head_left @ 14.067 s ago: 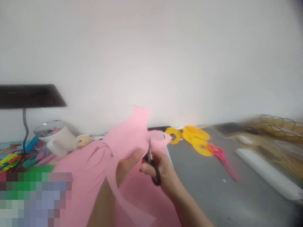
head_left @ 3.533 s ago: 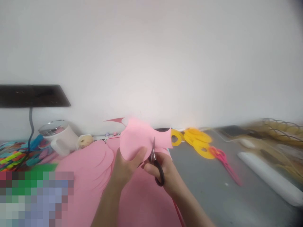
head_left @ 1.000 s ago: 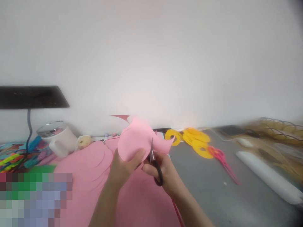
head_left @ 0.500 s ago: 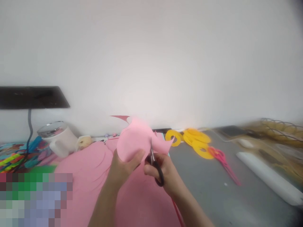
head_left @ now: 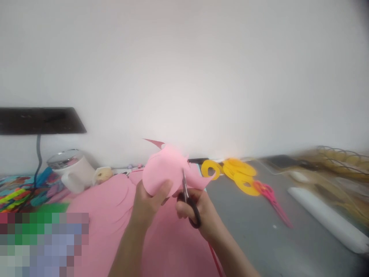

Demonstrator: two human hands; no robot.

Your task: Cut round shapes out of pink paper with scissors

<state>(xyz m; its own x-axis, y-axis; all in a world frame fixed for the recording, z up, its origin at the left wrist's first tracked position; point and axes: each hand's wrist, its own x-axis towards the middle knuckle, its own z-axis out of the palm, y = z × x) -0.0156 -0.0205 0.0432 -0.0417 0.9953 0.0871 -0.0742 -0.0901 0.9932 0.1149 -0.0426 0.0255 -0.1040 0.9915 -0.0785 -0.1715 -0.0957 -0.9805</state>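
Note:
My left hand grips a pink paper piece by its lower edge, thumb in front and fingers behind. The paper has a rounded outline on the left, with curling offcut strips at the top and right. In my right hand is a pair of black-handled scissors, its blades pointing up against the paper's right edge. Both hands are above a large pink sheet. Left of them lie several overlapping rounded pink paper pieces.
Yellow paper rings and pink scissors lie on the grey table. At left stand a white mug and a small pale figure. A long white object lies at right. A dark panel with a cable is at the wall.
The pink paper has turned slightly in my left hand, its top strip shifting right and the right strip curling lower. My left thumb has slid a little left; the scissors stay at the paper's edge.

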